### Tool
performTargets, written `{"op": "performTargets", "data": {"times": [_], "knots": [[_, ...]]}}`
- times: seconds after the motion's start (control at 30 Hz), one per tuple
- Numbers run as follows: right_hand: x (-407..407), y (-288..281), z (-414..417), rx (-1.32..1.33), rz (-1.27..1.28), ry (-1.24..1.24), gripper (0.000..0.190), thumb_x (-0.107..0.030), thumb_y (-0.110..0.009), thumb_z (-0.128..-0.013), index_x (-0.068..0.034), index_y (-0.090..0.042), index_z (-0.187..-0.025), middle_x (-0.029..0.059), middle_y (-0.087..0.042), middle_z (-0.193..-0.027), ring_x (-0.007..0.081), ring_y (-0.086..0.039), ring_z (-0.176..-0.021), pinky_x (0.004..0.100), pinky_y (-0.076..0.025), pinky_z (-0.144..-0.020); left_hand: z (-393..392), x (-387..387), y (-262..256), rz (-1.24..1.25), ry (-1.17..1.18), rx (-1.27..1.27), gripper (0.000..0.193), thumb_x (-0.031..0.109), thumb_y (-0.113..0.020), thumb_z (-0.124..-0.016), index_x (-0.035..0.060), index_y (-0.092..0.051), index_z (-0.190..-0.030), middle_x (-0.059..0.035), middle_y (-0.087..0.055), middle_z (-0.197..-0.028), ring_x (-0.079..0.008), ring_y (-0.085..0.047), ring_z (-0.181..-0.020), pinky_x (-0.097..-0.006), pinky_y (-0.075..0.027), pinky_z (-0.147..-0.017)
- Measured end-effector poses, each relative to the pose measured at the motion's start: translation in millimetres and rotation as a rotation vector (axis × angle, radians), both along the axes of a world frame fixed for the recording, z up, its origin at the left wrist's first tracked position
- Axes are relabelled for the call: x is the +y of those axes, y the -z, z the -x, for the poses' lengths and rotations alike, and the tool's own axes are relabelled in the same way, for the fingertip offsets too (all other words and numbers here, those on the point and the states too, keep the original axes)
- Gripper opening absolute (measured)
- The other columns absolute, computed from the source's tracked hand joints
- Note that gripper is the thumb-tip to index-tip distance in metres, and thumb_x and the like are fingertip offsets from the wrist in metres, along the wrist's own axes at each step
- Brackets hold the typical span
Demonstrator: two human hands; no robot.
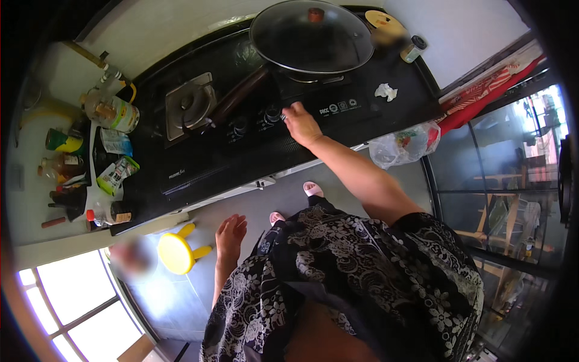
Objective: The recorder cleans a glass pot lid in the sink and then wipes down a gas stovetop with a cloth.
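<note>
My right hand (302,123) reaches over the black gas cooktop (199,156), its fingers curled beside a round control knob (272,113). Whether the fingers grip the knob or only come near it, I cannot tell. Behind that hand a wok with a domed glass lid (312,43) and a reddish-brown lid knob (315,15) stands on the right burner. Its long dark brown handle (237,97) points down and left, past the bare left burner (190,108). A second control knob (239,127) sits left of the first. My left hand (230,237) hangs by my side, loosely open and holding nothing.
Bottles (113,111) and food pouches (118,174) crowd the left end. A crumpled white tissue (386,92) and a lidded jar (413,50) lie at the right. A plastic bag (405,145) hangs off the front edge. On the floor is a yellow stool (175,253).
</note>
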State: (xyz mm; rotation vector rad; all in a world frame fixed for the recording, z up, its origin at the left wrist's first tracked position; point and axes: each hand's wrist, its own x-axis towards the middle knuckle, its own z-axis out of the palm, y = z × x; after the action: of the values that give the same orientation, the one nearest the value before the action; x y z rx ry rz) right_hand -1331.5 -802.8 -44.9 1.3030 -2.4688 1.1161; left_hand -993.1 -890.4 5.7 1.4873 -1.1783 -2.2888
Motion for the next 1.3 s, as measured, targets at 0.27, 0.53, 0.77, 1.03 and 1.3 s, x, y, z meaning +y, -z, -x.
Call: {"op": "performTargets", "data": {"times": [0.27,0.53,0.77,1.03,1.3], "knots": [[76,27,83,0.107,-0.114,0.131,0.018,-0.002,-0.051,-0.071,-0.003,-0.052,-0.089,0.0141,-0.045,-0.080,0.0312,-0.049,-0.072,0.0395,-0.042,-0.060,34,17,-2,-0.063,-0.143,-0.030,0.025,0.016,-0.048,-0.083,0.0007,-0.050,-0.103,-0.0121,-0.058,-0.097,-0.0189,-0.056,-0.082,-0.0264,-0.046,-0.070],[47,31,35,-0.164,-0.105,-0.004,0.010,-0.014,-0.047,-0.082,-0.005,-0.050,-0.086,0.0144,-0.046,-0.083,0.0307,-0.052,-0.070,0.0405,-0.044,-0.056,67,19,20,-0.080,-0.040,0.006,0.025,0.015,-0.049,-0.083,-0.0002,-0.051,-0.102,-0.0122,-0.058,-0.096,-0.0193,-0.056,-0.082,-0.0266,-0.046,-0.072],[134,21,93,0.156,-0.130,0.225,0.014,-0.007,-0.052,-0.075,-0.003,-0.052,-0.089,0.0145,-0.044,-0.080,0.0304,-0.051,-0.069,0.0388,-0.043,-0.054,88,11,12,0.013,0.028,-0.061,0.025,0.015,-0.048,-0.083,-0.0004,-0.051,-0.102,-0.0122,-0.058,-0.095,-0.0183,-0.056,-0.081,-0.0263,-0.046,-0.071],[142,26,61,-0.038,0.033,0.069,0.012,-0.008,-0.051,-0.077,-0.002,-0.052,-0.087,0.0160,-0.043,-0.080,0.0333,-0.051,-0.067,0.0418,-0.041,-0.055,103,13,26,-0.080,0.053,-0.047,0.022,0.014,-0.049,-0.082,-0.0007,-0.051,-0.099,-0.0114,-0.058,-0.091,-0.0170,-0.056,-0.077,-0.0255,-0.047,-0.070],[170,29,157,-0.008,-0.059,0.259,0.011,-0.006,-0.051,-0.074,-0.003,-0.053,-0.085,0.0155,-0.044,-0.080,0.0337,-0.053,-0.067,0.0408,-0.044,-0.058,112,9,25,-0.028,0.063,-0.088,0.021,0.013,-0.049,-0.083,-0.0006,-0.051,-0.098,-0.0115,-0.058,-0.092,-0.0167,-0.056,-0.078,-0.0256,-0.047,-0.069]]}}
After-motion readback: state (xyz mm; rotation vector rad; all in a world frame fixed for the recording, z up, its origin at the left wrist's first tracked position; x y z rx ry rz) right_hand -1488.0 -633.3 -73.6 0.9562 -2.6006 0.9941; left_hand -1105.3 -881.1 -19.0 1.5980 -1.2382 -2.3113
